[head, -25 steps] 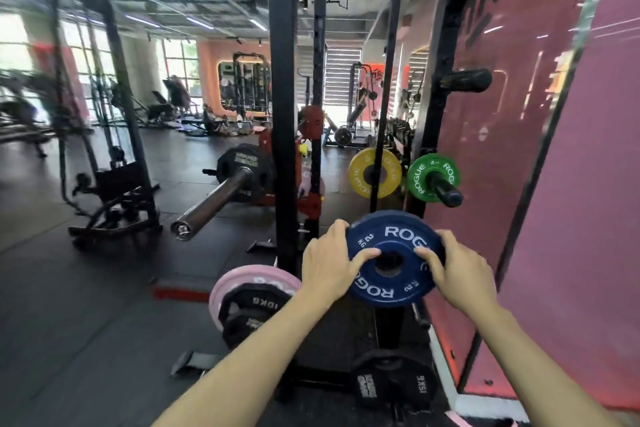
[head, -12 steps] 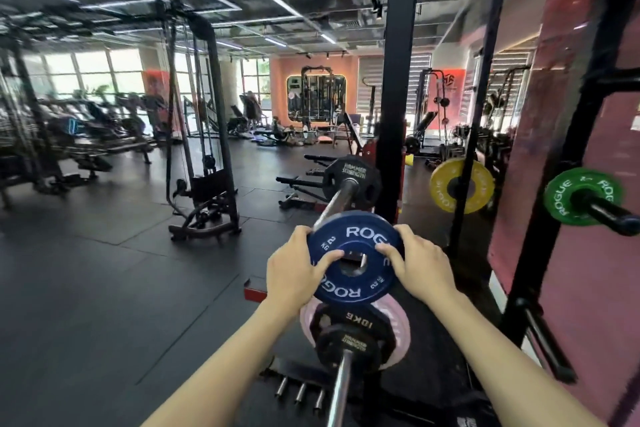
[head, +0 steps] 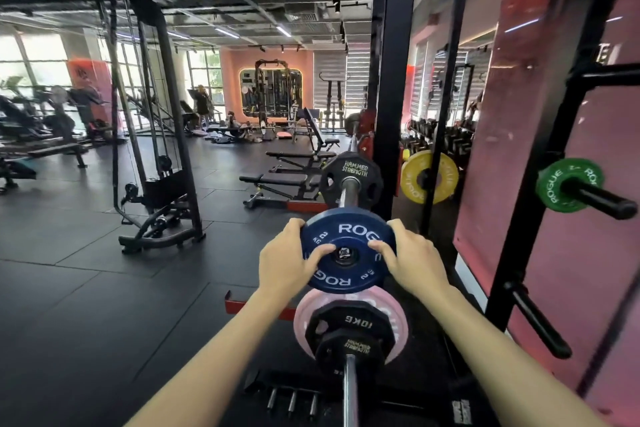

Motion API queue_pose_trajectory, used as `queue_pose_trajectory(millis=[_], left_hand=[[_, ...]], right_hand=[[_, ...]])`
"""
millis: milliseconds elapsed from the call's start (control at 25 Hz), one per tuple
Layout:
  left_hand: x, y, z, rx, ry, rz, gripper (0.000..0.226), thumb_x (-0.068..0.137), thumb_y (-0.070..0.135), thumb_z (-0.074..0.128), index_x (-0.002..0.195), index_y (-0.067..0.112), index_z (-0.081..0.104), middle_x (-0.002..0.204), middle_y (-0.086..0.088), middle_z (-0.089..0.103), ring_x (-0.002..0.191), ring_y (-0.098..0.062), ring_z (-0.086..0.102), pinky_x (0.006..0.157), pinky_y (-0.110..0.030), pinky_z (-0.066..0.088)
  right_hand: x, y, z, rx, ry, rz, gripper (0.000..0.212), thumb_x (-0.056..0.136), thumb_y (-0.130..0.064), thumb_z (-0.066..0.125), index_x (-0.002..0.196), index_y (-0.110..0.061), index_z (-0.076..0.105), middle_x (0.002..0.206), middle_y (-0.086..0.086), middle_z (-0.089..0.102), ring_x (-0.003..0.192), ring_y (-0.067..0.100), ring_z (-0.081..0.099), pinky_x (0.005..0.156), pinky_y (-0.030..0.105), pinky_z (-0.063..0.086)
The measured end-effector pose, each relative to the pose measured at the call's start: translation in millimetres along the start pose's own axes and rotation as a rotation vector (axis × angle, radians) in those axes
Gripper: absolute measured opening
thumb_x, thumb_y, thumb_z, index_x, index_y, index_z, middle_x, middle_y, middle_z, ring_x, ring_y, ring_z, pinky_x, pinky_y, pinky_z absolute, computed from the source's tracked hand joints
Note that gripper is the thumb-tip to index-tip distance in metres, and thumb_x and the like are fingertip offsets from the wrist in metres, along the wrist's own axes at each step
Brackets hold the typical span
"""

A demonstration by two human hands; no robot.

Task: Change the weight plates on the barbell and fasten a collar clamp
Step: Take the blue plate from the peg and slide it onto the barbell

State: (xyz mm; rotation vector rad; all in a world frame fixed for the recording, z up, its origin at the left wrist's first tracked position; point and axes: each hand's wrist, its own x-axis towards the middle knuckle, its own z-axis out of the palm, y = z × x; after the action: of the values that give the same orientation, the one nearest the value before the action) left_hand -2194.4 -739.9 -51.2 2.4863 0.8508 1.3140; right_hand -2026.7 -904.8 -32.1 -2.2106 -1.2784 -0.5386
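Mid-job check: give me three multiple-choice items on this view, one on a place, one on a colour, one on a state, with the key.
1. Where is the green plate?
A. On a rack peg at right
B. On the floor
C. In the hands

2. What colour is the plate being held?
A. Yellow
B. Blue
C. Pink

3. How is that plate held?
A. By the left hand alone
B. Lying untouched
C. Gripped by both hands, the right hand opposite

Key: 1 A, it sits on a black peg by the pink wall; 2 B, its face is dark blue; 3 C, thumbs press its face from both sides.
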Motion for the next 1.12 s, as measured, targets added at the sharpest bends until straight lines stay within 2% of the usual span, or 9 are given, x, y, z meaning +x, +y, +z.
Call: queue_pose_trajectory(millis=[240, 480, 720, 920, 1120], left_hand=[[22, -14, 21, -0.036, -0.003, 0.022, 0.056, 0.082, 0.070, 0.059, 0.112, 0.023, 0.049, 0.101, 0.007, 0.067, 0.087, -0.020, 0.066, 0.070, -0.034, 0.049], [45, -17, 34, -0.085, -0.059, 0.012, 0.063, 0.082, 0.070, 0.060, 0.123, 0.024, 0.049, 0.115, 0.005, 0.062, 0.103, -0.020, 0.062, 0.077, -0.037, 0.051], [37, -30, 40, 0.137, 0.078, 0.112, 0.071, 0.080, 0.074, 0.056, 0.124, 0.018, 0.054, 0.114, -0.001, 0.060, 0.102, -0.026, 0.055, 0.084, -0.041, 0.045], [46, -36, 47, 0.121, 0.039, 0.137, 0.070, 0.081, 0.074, 0.054, 0.127, 0.020, 0.053, 0.117, 0.000, 0.058, 0.103, -0.026, 0.054, 0.083, -0.042, 0.044], [51, -38, 61, 0.022, 0.065, 0.102, 0.065, 0.082, 0.067, 0.062, 0.126, 0.020, 0.055, 0.118, 0.001, 0.059, 0.103, -0.024, 0.054, 0.084, -0.039, 0.043]], right_hand=[[15, -6, 5, -0.075, 0.024, 0.061, 0.041, 0.094, -0.058, 0.042, 0.106, -0.019, 0.045, 0.100, 0.001, 0.064, 0.086, 0.033, 0.064, 0.061, 0.036, 0.038], [27, -5, 25, -0.139, 0.050, 0.191, 0.046, 0.094, -0.061, 0.040, 0.114, -0.021, 0.046, 0.103, 0.004, 0.062, 0.088, 0.032, 0.064, 0.063, 0.038, 0.045], [12, 3, 29, -0.181, 0.142, 0.193, 0.066, 0.085, -0.071, 0.046, 0.129, -0.022, 0.044, 0.110, 0.004, 0.058, 0.104, 0.026, 0.056, 0.069, 0.037, 0.048], [18, 0, 35, -0.206, 0.168, 0.195, 0.068, 0.085, -0.070, 0.048, 0.131, -0.021, 0.046, 0.111, 0.005, 0.057, 0.106, 0.026, 0.053, 0.072, 0.036, 0.047], [29, 1, 46, -0.196, 0.195, 0.210, 0.067, 0.085, -0.068, 0.049, 0.132, -0.020, 0.048, 0.111, 0.005, 0.058, 0.104, 0.026, 0.054, 0.071, 0.036, 0.047]])
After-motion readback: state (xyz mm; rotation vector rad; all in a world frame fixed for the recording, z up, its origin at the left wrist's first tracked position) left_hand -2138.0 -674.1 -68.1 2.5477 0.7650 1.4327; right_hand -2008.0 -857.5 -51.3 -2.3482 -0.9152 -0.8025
